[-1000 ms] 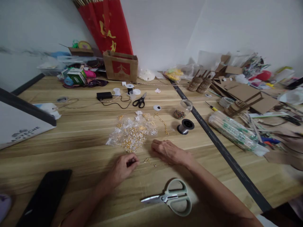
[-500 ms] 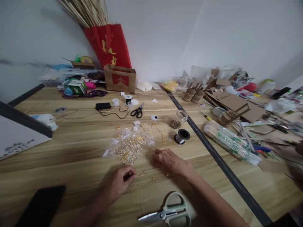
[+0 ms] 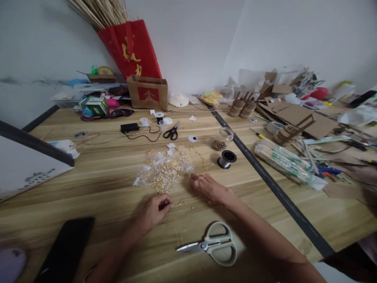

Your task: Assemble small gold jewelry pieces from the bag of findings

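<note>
My left hand (image 3: 156, 210) rests on the table with thumb and fingers pinched; whatever sits in the pinch is too small to make out. Just right of its fingertips lies a thin gold chain (image 3: 193, 206) with small charms. My right hand (image 3: 207, 186) is palm down behind that chain, fingers curled, and anything under them is hidden. Between and beyond the hands spreads a pile of gold and clear beads (image 3: 166, 175) with small plastic bags. A second gold chain (image 3: 200, 156) lies past my right hand. Pale-handled scissors (image 3: 210, 243) lie nearest me.
A wire spool (image 3: 226, 159) and a clear cup of beads (image 3: 219, 144) stand right of the pile. Black scissors (image 3: 171, 131) lie farther back. A dark phone (image 3: 66, 249) is at front left, a white box (image 3: 32, 165) behind it. Packaged sticks (image 3: 284, 161) lie at right.
The view has tilted down slightly, so the table's contents sit higher in the picture. Both hands keep nearly the same pose and place beside the beads and chain.
</note>
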A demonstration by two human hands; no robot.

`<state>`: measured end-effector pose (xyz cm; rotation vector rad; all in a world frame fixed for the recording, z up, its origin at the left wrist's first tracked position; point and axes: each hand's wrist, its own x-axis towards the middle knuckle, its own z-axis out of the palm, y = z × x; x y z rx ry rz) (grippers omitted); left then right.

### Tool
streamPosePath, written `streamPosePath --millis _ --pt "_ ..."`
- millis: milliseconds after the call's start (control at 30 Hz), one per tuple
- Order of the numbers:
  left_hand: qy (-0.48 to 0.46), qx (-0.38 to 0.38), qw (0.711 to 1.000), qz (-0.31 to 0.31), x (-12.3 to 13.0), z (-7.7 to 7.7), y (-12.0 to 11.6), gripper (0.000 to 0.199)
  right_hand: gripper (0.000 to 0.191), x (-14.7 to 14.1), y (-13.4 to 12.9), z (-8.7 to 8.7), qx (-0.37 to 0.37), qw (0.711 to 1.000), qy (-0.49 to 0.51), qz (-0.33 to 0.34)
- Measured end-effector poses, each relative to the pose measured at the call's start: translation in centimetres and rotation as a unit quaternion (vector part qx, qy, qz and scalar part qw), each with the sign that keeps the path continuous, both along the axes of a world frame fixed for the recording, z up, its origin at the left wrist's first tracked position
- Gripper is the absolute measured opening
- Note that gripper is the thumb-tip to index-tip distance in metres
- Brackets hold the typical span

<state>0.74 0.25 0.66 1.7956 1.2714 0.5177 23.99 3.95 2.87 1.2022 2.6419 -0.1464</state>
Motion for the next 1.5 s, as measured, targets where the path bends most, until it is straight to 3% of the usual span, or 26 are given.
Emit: streamPosePath --millis 133,333,467,533,767,1100,1267,1400,1500 --pt "-0.002 -0.01 1.0 -0.004 0.0 0.3 0.0 0.014 0.017 0.8 0.1 0.3 0.009 1.0 0.019 0.002" --pt "0.015 0.005 1.0 -0.011 0.2 1.0 -0.2 0.011 0.016 2.3 0.0 2.2 0.007 0.997 0.068 -0.032" --pt "0.029 0.011 0.999 -0.018 0.3 1.5 -0.4 0.011 0.015 1.8 -0.7 3.1 0.004 0.996 0.071 -0.058" --pt "0.027 0.009 0.999 -0.017 0.3 1.5 -0.4 0.011 0.017 0.9 -1.1 3.3 0.006 0.997 0.065 -0.039" --pt "0.016 0.012 1.0 -0.017 0.1 1.2 -0.3 0.01 0.015 -3.1 -2.2 2.6 -0.021 0.999 0.002 0.047" --pt "0.004 0.004 1.0 -0.023 -0.1 0.7 -0.1 0.009 0.014 -3.9 -1.9 2.0 -0.038 0.997 0.017 0.066" --pt "-0.002 -0.004 1.0 -0.021 -0.1 0.2 0.1 0.01 0.014 -3.2 -1.8 1.9 -0.051 0.993 0.095 0.037" --pt "-0.005 -0.008 1.0 -0.014 0.0 0.3 0.2 0.011 0.012 -2.4 -1.8 1.7 -0.09 0.972 0.216 0.002" --pt "0.009 -0.014 1.0 -0.008 0.1 0.7 0.2 0.012 0.009 -2.1 -1.8 1.4 -0.107 0.962 0.253 -0.003"
